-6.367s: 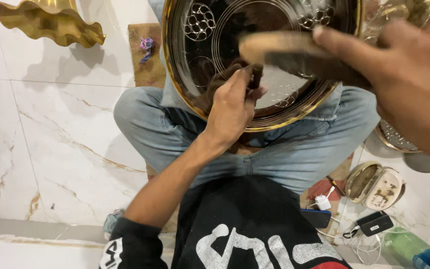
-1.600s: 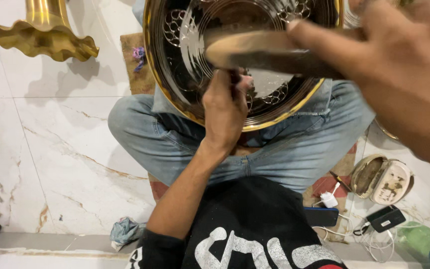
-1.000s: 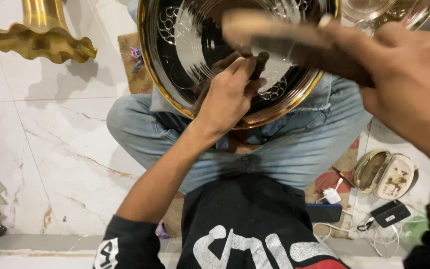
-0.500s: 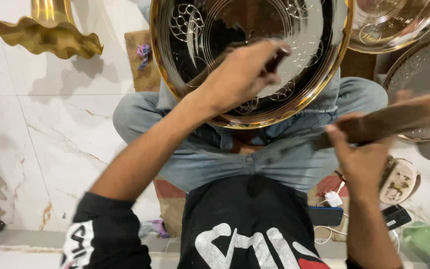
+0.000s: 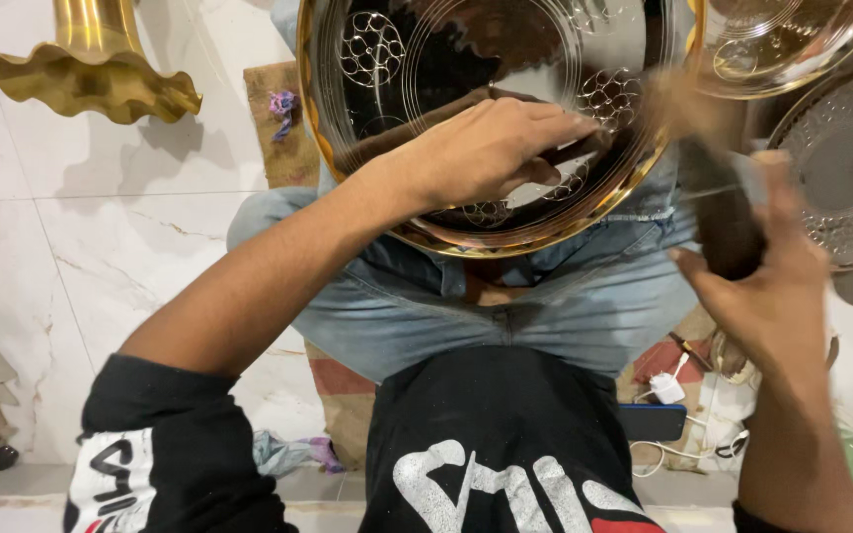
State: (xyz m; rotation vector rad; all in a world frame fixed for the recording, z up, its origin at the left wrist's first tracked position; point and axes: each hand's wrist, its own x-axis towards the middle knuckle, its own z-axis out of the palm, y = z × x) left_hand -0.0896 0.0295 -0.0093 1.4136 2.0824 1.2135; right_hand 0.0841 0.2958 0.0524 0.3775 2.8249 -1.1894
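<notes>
A large round brass plate (image 5: pixel 426 59) with engraved circles and flower patterns rests on my lap, over blue jeans. My left hand (image 5: pixel 486 148) lies across its lower middle, shut on a thin dark punch (image 5: pixel 589 148) whose tip points at the plate's right side. My right hand (image 5: pixel 767 291) is to the right of the plate, gripping a dark wooden mallet (image 5: pixel 718 202) by its handle. The mallet stands upright and its top blurs near the plate's right rim.
A wavy-edged brass stand (image 5: pixel 91 79) is on the marble floor at upper left. Two more engraved metal plates (image 5: pixel 792 39) (image 5: pixel 841 168) lie at upper right. A phone (image 5: pixel 654 419), a white charger and cables sit by my right knee.
My right hand came down from near the camera, then swung the mallet up from the lower right toward the plate's right rim. My left hand stayed on the plate with the punch.
</notes>
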